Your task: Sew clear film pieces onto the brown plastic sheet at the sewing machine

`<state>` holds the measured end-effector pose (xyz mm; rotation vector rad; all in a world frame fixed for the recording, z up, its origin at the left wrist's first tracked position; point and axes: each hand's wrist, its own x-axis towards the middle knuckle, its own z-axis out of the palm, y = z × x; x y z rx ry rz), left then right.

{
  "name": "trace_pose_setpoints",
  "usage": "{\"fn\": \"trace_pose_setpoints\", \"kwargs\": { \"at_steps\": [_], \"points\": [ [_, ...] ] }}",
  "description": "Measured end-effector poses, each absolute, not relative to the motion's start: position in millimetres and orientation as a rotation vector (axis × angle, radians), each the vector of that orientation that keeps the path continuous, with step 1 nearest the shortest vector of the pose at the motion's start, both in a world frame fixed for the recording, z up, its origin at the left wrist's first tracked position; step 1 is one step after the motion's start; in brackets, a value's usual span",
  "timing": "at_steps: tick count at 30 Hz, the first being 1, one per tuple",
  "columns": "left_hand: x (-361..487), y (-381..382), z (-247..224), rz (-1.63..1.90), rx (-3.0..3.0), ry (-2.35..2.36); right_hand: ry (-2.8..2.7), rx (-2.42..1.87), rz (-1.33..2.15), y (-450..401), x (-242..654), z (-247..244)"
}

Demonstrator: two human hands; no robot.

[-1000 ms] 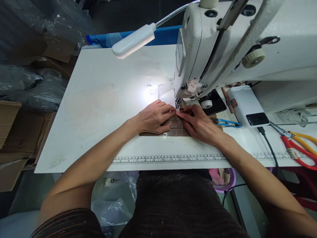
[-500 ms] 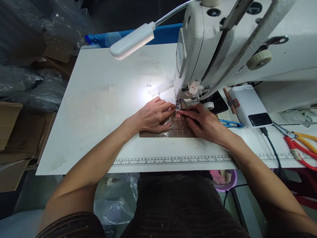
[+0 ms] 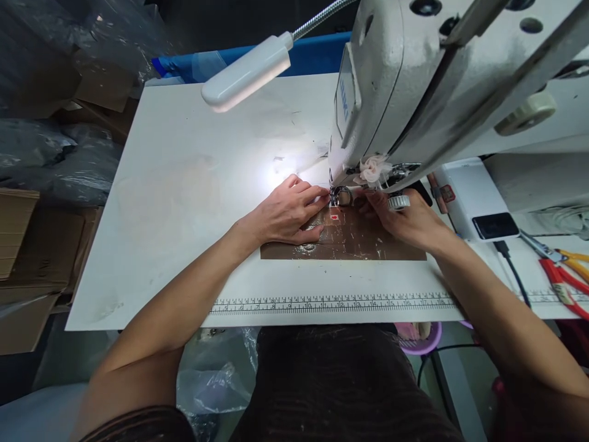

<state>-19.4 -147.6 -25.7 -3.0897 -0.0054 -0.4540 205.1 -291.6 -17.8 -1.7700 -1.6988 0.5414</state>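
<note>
A white sewing machine [image 3: 372,92] stands over the table, its presser foot [image 3: 335,195] down near a brown taped plate [image 3: 363,240] with a small red mark. Left of the foot, my left hand [image 3: 292,212] lies palm down with its fingers apart, fingertips close to the foot and thumb on the plate. My right hand [image 3: 405,218] is right of the foot, partly behind a white knob [image 3: 398,202]. Its fingertips are bent together under the machine head; what they hold, if anything, is too small and hidden to name.
A lamp [image 3: 248,72] hangs over the white table [image 3: 170,184]. At the right lie a white power bank [image 3: 476,199] with a cable and red and orange-handled scissors [image 3: 564,276]. A printed ruler [image 3: 331,305] runs along the front edge. Cardboard boxes [image 3: 41,245] stand at the left.
My right hand has moved right, away from the presser foot, uncovering more of the brown plate. My left hand has stayed almost in place. The view has shifted slightly.
</note>
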Motion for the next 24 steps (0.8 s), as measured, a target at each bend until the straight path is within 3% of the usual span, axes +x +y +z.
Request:
{"fn": "trace_pose_setpoints", "kwargs": {
  "at_steps": [4,16,24],
  "points": [
    [-19.6,-149.0,-26.3,-0.448,-3.1,-0.042,-1.66,-1.83,0.352,-290.9,200.0,-27.5],
    [-20.6,-152.4,-23.3,-0.325,-3.211,-0.259,-1.555,-1.769,0.334,-304.5,184.8,-38.6],
    [-20.2,-173.0,-10.0,-0.114,-3.034,-0.675,-1.257,-1.556,0.76,-296.6,200.1,-35.1]
  ]
}}
